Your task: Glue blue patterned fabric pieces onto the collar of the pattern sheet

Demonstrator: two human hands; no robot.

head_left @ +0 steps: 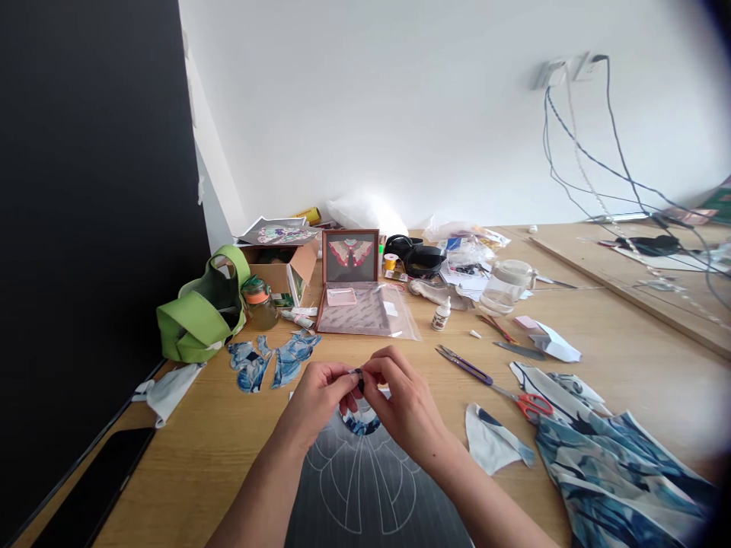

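My left hand [327, 394] and my right hand [398, 392] meet above a dark sheet [343, 487] printed with white petal outlines. Both pinch a small dark piece of fabric [360, 379] between thumb and fingertips; its full shape is hidden by the fingers. Just below, on the sheet, lies a ring-like piece of blue and white patterned fabric [363, 426], its upper part covered by my hands. To the left are cut blue fabric pieces [291, 359] laid out like wings. Right of my hands, purple-handled thread snips [465, 365] rest beside orange-handled scissors [534, 405].
A glue bottle [441, 314], a glass jug [507, 288] and a framed collar-shaped piece [350, 257] stand farther back. Crumpled blue fabric [617, 472] covers the right front. At the left are a green bag [197, 320], a lidded jar [260, 304] and a black phone [94, 487].
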